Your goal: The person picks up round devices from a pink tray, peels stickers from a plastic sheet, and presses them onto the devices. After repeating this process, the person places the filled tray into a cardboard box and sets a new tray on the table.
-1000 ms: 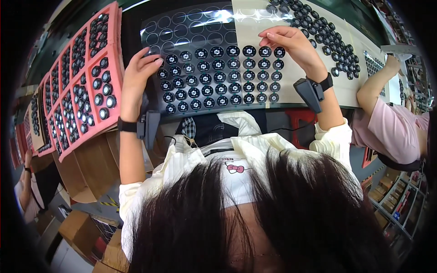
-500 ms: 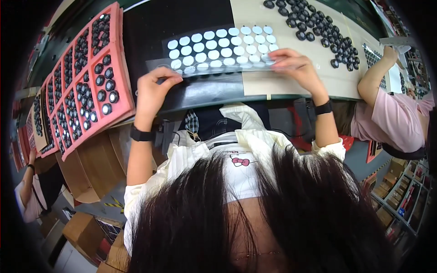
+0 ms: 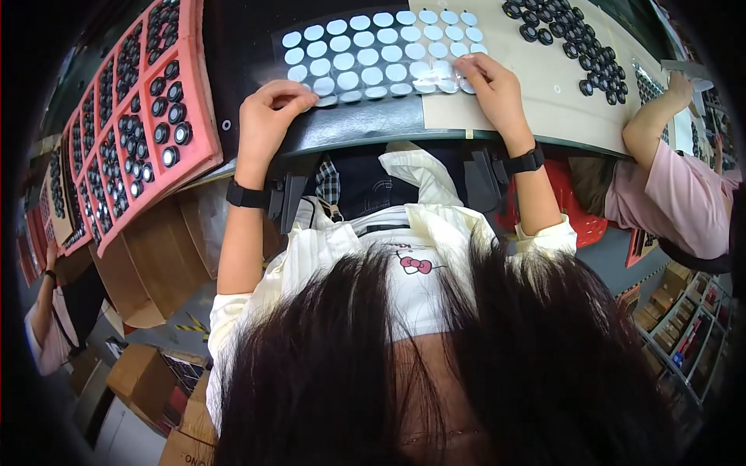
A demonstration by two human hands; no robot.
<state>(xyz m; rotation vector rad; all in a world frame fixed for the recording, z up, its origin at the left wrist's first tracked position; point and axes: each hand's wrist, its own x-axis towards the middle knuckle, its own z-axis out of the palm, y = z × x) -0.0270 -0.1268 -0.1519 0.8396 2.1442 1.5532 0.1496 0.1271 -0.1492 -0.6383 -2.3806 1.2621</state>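
Note:
A clear film sheet (image 3: 369, 58) bearing rows of round pale-blue stickers lies on the worktable, its left part over a black surface and its right part over tan board. At the sheet's near left corner, my left hand (image 3: 268, 116) pinches the edge between thumb and fingers. My right hand (image 3: 497, 92) is closed on the near right corner, fingertips over the last stickers. Glare on the film near the right fingers blurs its edge. Both wrists wear black bands.
Pink foam trays (image 3: 198, 101) full of black round parts stand at left. Many loose black round parts (image 3: 571, 35) lie on the tan board (image 3: 536, 109) at far right. A co-worker's arm (image 3: 653, 116) reaches in at right, and another person (image 3: 47, 318) is at lower left.
The near strip of film, raised and bent over before, now lies flatter, with more of the near stickers showing. Both hands are still at its near corners, slightly farther from my body.

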